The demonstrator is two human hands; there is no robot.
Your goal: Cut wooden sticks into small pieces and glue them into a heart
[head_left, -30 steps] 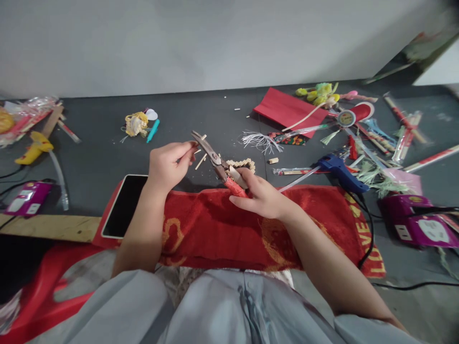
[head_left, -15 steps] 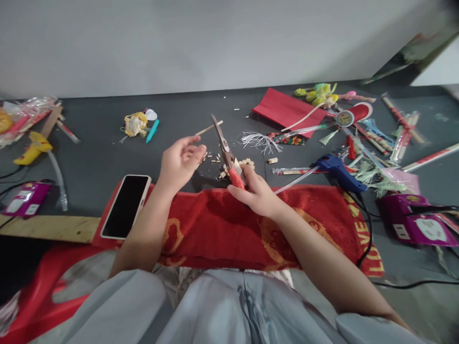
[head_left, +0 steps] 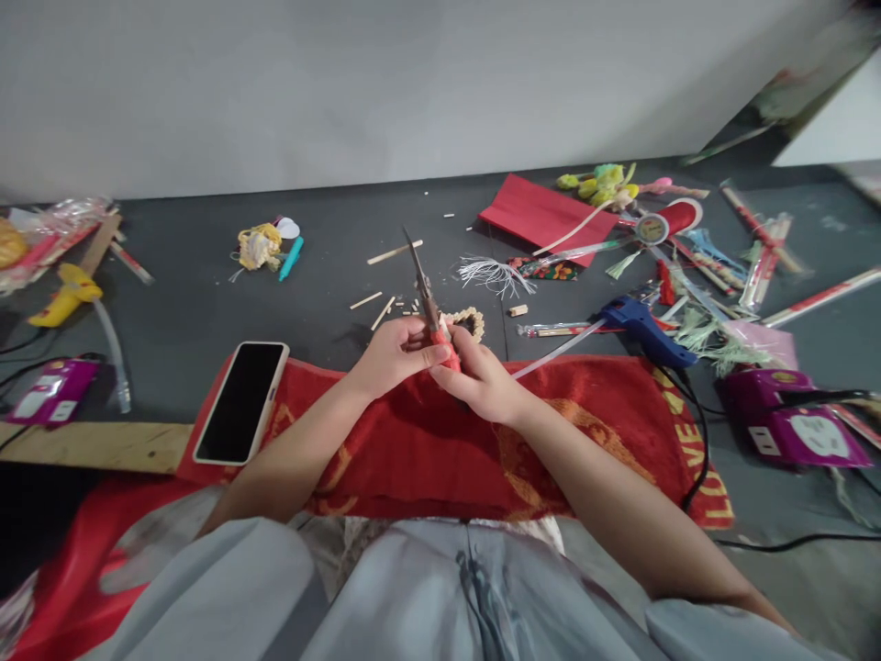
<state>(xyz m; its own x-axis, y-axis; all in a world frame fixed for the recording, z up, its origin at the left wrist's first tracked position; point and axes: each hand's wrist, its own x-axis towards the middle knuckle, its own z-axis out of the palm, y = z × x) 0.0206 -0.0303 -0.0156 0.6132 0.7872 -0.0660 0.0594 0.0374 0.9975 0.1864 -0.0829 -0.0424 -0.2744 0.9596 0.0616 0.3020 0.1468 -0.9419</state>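
Our right hand (head_left: 488, 384) was wrapped around the red handles (head_left: 446, 351) of the cutters (head_left: 425, 285), its thumb laid along them and its fingers curled behind. We had our left hand (head_left: 400, 356) closed in on the same handles from the other side, thumb pressed on the red grip and the other fingers bent, so that our two hands met around the tool, close together. The cutters stood out beyond our fingers, their narrow blades pointing away from us and slightly to the left, brought nearly together as far as we could see. Just past our left hand, on the dark table (head_left: 344, 220), lay a long thin stick (head_left: 395, 253), two shorter sticks (head_left: 364, 300) (head_left: 383, 313) and a scatter of small cut pieces (head_left: 407, 305). Beside our right hand, a ring of small pale pieces (head_left: 473, 319) sat partly behind our fingers, with a little wooden bundle (head_left: 518, 311) a bit farther right. Our wrists were over the red towel (head_left: 427, 450), and a phone (head_left: 240, 404) lay face up near our left forearm. Farther from us, right of the blades, we had a tuft of white threads (head_left: 492, 274) and a folded red paper (head_left: 537, 213), while a blue glue gun (head_left: 647, 330) rested well to the right of our right hand. Yellow yarn (head_left: 260, 246) and a turquoise pen (head_left: 291, 259) lay beyond the phone.
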